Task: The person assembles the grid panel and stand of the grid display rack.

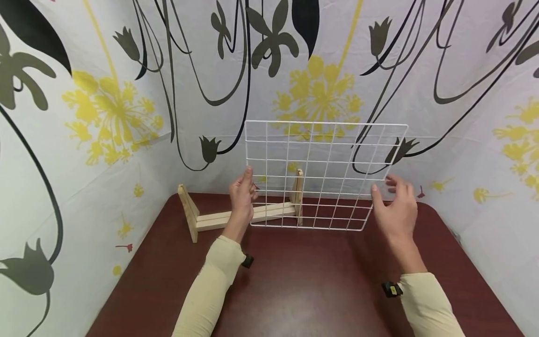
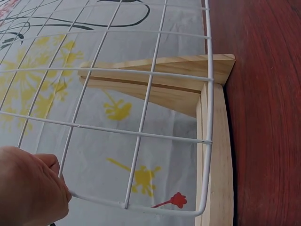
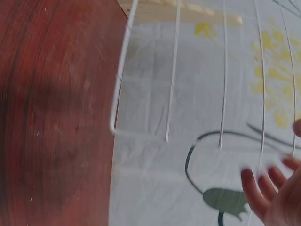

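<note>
A white wire grid panel [image 1: 309, 177] is held up off the table, tilted, in front of the patterned cloth. My left hand [image 1: 243, 194] grips its left edge, with the fingers curled round the border wire; the left wrist view shows that fist [image 2: 33, 188] at the wire. Beside the right edge is my right hand [image 1: 396, 208], its thumb and fingers spread apart. In the right wrist view those fingers [image 3: 254, 193] are extended close to the edge wire and slightly blurred. Behind the grid stands a wooden stand [image 1: 210, 221], partly seen through the mesh.
A dark red wooden table [image 1: 303, 281] spreads under both arms. White cloth [image 1: 202, 70] with yellow and grey plant prints hangs behind and on both sides. The stand has two upright end pieces joined by a grooved rail [image 2: 221, 155], near the table's back edge.
</note>
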`<state>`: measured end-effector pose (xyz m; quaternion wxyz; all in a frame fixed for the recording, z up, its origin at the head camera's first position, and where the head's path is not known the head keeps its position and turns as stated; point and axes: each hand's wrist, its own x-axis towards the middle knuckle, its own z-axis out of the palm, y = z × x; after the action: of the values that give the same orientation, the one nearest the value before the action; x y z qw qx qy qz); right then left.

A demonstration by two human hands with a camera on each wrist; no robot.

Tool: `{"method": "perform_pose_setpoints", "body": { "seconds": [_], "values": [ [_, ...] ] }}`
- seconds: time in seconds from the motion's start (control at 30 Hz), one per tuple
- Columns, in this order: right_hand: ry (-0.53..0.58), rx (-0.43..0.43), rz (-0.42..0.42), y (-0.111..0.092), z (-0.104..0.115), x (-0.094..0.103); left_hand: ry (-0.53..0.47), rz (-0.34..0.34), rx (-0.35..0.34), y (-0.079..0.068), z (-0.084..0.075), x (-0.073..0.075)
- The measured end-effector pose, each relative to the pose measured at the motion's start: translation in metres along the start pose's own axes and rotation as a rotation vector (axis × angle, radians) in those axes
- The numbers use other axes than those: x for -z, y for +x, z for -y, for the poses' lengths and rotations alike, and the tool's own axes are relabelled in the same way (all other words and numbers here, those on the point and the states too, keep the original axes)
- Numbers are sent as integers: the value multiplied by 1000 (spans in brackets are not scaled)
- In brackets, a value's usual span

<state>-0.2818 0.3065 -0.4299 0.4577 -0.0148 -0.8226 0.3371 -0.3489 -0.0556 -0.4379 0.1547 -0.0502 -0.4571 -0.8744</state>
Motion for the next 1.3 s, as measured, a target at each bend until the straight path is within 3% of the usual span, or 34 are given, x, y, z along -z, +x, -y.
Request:
{"method": "perform_pose_setpoints", "body": {
  "seconds": [0.17, 0.23, 0.33, 0.4, 0.57, 0.7, 0.93, 1.17, 1.3],
  "values": [
    [-11, 304, -239, -1, 27, -23, -10, 24, -17, 5, -2, -2],
    [14, 441, -280, -1, 42, -33, -20, 33, -23, 8, -3, -3],
    [46, 573, -243, 0, 66, -46, -27, 50, -35, 11, -5, -4],
    [30, 618, -174, -1, 80, -54, -29, 59, -39, 13, -5, -4],
    [-58, 606, 20, 0, 110, -72, -47, 57, -30, 14, -4, -3],
    [-132, 530, 83, 1, 125, -85, -53, 46, -28, 14, -3, -3],
    [-154, 447, 49, 4, 132, -104, -47, 50, -31, 13, -4, -5],
    [-76, 483, -32, 12, 120, -126, -72, 35, -16, 16, -1, -5],
    [-86, 491, -87, 15, 114, -134, -80, 32, -17, 17, 2, -4]
  ]
}}
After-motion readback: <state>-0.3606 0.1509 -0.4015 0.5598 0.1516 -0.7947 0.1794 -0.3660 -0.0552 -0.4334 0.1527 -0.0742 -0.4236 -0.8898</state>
